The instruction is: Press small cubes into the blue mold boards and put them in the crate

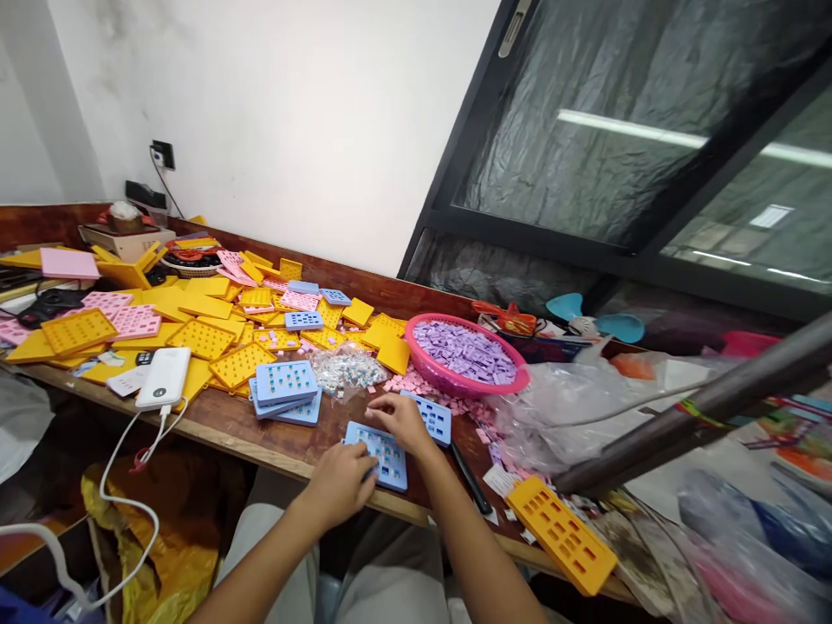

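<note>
A light-blue board with a grid of square holes lies near the table's front edge, small pale pieces in many of the holes. Curled over its left edge, my left hand grips it with fingers bent onto the top. My right hand is above its far side, thumb and fingertips drawn together; whatever they pinch is too small to make out. Right behind that hand is another blue board with dark square holes. To the left stands a stack of blue boards with small teal pieces in the top one.
A clear bag of small parts lies behind the stack. At the back is a pink basket of purple pieces. Yellow boards crowd the left. A black pen-like tool, a yellow board and a slanted pole are on the right.
</note>
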Motion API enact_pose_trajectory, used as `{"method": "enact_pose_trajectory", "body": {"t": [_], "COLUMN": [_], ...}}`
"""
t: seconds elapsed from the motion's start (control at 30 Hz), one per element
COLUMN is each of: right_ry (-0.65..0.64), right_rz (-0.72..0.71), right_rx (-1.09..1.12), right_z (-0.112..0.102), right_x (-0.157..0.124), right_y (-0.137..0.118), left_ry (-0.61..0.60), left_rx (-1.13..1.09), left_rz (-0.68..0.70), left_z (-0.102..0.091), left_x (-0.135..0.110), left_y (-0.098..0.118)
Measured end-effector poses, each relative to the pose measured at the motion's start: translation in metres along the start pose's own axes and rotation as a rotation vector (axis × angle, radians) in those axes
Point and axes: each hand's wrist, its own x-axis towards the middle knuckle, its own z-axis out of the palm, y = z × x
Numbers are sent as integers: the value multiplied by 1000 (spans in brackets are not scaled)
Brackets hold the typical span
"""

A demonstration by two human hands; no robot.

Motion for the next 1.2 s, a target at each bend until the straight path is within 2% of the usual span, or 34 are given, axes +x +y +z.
{"method": "enact_pose_trajectory", "body": {"t": [0.07, 0.13, 0.2, 0.27, 0.33, 0.43, 0.57, 0.8, 0.97, 1.2], "right_ry": [-54, -97, -62, 18, 90, 120, 88, 118, 177, 260], "right_rz": [-22, -36, -29, -9, 8, 5, -9, -9, -34, -20], "right_rx": [96, 156, 162, 160, 165, 129, 58, -84, -5, -163], "right_z": [-16, -22, -17, -8, 2, 9, 9, 11, 17, 22], "right_x": [-38, -72, -96, -107, -110, -108, -108, -113, -117, -123], "right_y": [3, 3, 2, 3, 6, 10, 10, 4, 8, -1], "left_ry": [8, 76, 163, 189, 130, -9, -82, -57, -81, -38], "left_rx": [-105, -158, -141, -84, -23, 65, 152, 186, 231, 232], "left_rz": [-21, -51, -64, -20, 65, 164, 170, 139, 124, 222], "left_z": [-5, -9, -12, -14, -12, -1, 12, 12, 12, 14], "left_x": [4, 9, 14, 17, 17, 12, 8, 8, 8, 9], "left_y": [-9, -14, -17, -19, -21, -22, -23, -17, -17, -21]}}
